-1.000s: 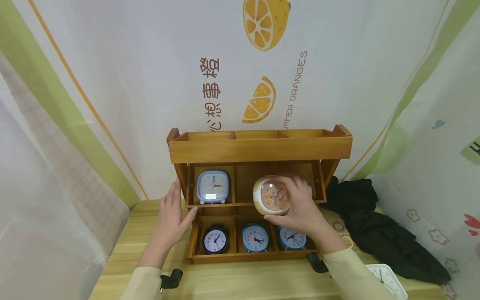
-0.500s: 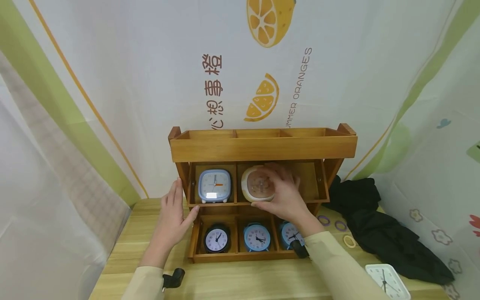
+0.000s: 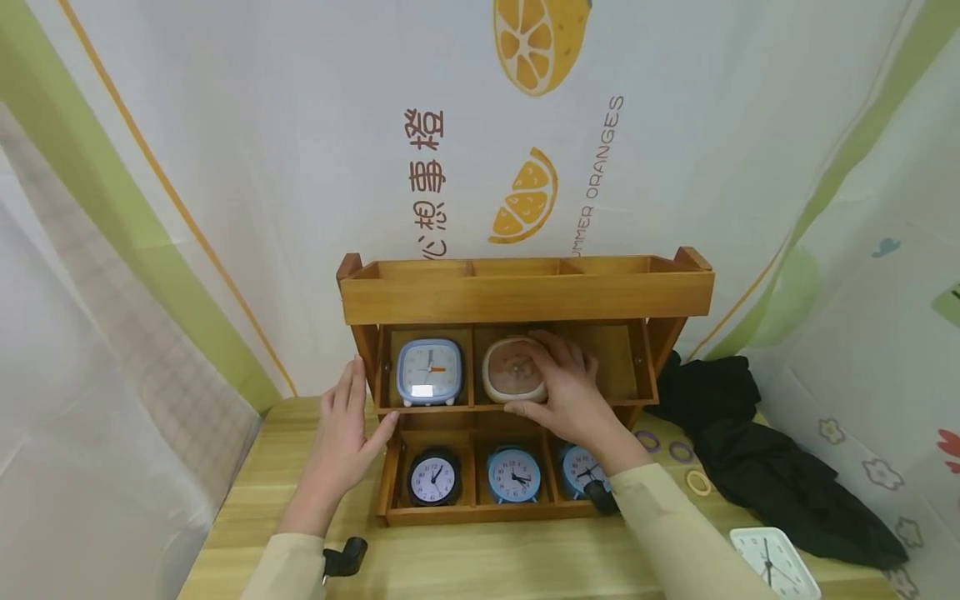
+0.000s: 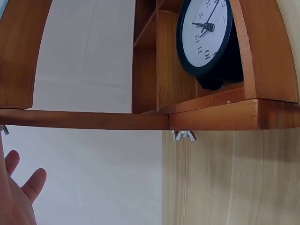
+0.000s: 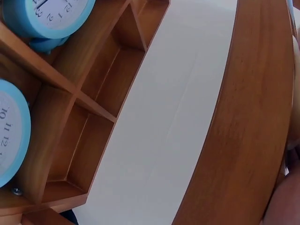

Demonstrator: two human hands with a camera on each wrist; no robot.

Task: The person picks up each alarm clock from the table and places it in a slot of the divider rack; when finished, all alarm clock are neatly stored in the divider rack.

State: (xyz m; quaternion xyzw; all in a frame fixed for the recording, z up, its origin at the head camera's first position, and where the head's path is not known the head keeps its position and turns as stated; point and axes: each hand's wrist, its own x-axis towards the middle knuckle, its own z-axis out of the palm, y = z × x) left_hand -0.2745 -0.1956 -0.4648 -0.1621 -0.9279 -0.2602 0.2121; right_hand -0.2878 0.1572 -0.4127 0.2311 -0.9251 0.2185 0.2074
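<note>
My right hand (image 3: 572, 393) grips a rounded, cream-rimmed clock with a pinkish face (image 3: 512, 368) in the middle tier of a wooden shelf (image 3: 525, 302). Thumb and fingers lie around the clock's right side. To its left, past a divider, stands a light-blue square alarm clock (image 3: 430, 372). My left hand (image 3: 345, 437) is at the shelf's left side with fingers extended, holding nothing; part of it shows in the left wrist view. In the right wrist view, only a sliver of the right hand (image 5: 285, 199) appears at the edge.
The bottom tier holds a black round clock (image 3: 433, 481) and two blue round clocks, one (image 3: 514, 476) in the middle and one (image 3: 579, 469) partly behind my right wrist. At right lie purple and yellow rings, a white square clock (image 3: 776, 562) and black cloth (image 3: 787, 475).
My right hand has moved the cream-rimmed clock left and back into the middle tier, close to the divider. In the last half second it turned slightly. The left hand has stayed put.
</note>
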